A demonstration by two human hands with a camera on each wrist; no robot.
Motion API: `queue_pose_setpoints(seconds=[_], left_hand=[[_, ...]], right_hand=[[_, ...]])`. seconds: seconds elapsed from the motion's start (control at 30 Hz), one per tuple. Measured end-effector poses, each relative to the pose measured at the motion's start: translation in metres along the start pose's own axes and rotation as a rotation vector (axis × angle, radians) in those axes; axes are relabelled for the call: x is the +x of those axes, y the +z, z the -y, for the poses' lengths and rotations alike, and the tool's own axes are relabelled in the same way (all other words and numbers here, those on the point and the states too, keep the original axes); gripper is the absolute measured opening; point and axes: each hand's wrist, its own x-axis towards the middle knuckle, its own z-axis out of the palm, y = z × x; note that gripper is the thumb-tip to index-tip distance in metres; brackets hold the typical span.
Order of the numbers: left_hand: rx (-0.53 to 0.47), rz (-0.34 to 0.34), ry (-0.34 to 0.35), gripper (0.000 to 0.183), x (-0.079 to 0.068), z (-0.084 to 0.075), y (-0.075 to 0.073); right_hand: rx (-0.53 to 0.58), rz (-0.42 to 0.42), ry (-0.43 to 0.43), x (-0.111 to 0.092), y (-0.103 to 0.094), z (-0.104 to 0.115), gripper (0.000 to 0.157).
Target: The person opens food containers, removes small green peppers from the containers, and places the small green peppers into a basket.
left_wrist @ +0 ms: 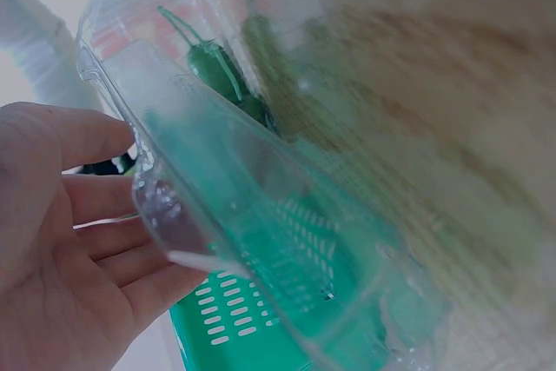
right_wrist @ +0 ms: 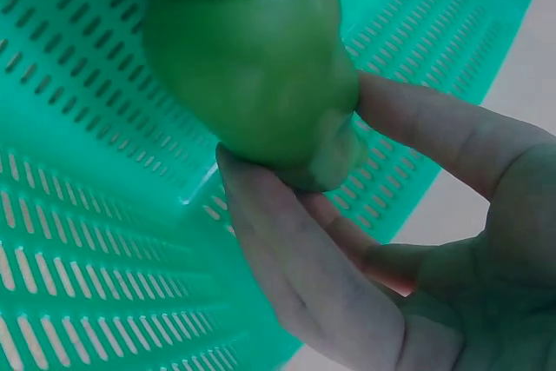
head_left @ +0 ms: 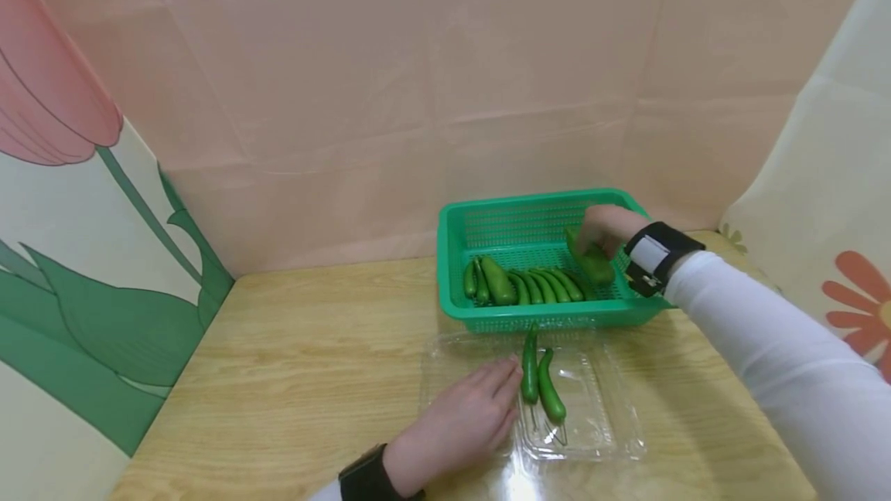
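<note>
My right hand (head_left: 609, 227) reaches into the green basket (head_left: 550, 317) and pinches a plump green pepper (right_wrist: 261, 67) by its lower end, between thumb and fingers in the right wrist view. My left hand (head_left: 465, 417) lies over the left half of a clear plastic clamshell box (head_left: 612, 408). Its fairly straight fingers (left_wrist: 100, 197) touch the box's edge. Two slim green chili peppers (head_left: 550, 389) lie side by side in the box, just right of that hand, stems toward the near edge.
Several slim green chilies (head_left: 546, 287) line the basket's floor, with a thicker green pepper (head_left: 498, 282) among them at the left. The basket stands right behind the box on the wooden table (head_left: 299, 362). A pink cloth (head_left: 334, 99) hangs behind.
</note>
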Motion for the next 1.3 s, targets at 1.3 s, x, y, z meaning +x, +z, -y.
queue_pose_setpoints(seconds=[1.3], left_hand=[[-0.021,0.008,-0.009,0.050,0.001,0.000,-0.001]], right_hand=[[-0.924,-0.520,-0.123,-0.003,0.006,-0.014,0.068]])
